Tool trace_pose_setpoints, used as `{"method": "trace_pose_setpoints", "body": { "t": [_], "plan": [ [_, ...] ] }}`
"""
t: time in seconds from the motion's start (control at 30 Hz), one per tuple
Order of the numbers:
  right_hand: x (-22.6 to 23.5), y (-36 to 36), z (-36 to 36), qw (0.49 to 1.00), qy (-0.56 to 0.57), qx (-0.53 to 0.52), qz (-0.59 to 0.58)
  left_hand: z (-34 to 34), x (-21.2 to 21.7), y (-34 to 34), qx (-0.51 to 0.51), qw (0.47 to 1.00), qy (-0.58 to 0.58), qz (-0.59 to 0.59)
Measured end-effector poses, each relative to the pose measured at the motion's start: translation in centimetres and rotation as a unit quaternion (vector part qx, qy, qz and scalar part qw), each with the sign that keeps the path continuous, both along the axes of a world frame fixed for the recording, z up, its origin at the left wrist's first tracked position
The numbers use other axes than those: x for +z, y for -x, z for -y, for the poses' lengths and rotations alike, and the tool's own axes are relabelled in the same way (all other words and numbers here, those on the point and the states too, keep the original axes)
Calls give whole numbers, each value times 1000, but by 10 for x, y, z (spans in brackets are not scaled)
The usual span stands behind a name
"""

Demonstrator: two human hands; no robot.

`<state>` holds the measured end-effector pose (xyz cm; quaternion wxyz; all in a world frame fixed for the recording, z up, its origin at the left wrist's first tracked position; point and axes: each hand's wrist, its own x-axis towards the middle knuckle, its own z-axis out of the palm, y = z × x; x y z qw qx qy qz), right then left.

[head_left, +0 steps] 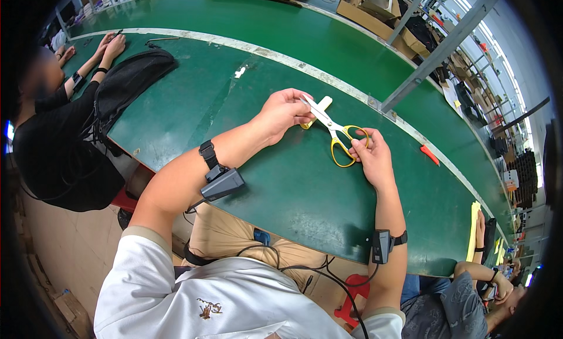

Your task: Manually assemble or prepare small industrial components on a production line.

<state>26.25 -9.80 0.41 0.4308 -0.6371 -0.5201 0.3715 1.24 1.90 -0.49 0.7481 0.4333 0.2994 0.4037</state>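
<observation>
Scissors (335, 134) span both hands — left grip (284, 112) pinches blades, right grip (370, 157) holds handles.

one fisheye view from the person's head, looking steeply down and forward over the green surface (281, 180); own forearms enter from the near edge, close below; far edges curve toward the rim
</observation>
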Motion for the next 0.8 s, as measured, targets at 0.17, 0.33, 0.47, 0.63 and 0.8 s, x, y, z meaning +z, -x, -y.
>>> {"method": "trace_pose_setpoints", "body": {
  "t": [0.17, 0.33, 0.47, 0.63, 0.8],
  "plan": [
    [0, 0, 0, 1000, 3, -1, 1, 0, 0, -1, 1, 1000, 3, -2],
    [0, -1, 1, 1000, 5, 2, 1, 0, 0, 0, -2, 1000, 1, 2],
    [1, 0, 1, 1000, 5, 4, -3, 0, 0, 0, 0, 1000, 1, 4],
    [0, -1, 0, 1000, 8, 6, -7, -1, -1, -1, 0, 1000, 0, -2],
    [1, 0, 0, 1000, 11, 4, -4, -1, -1, 0, 0, 1000, 0, -2]
  ]
}}
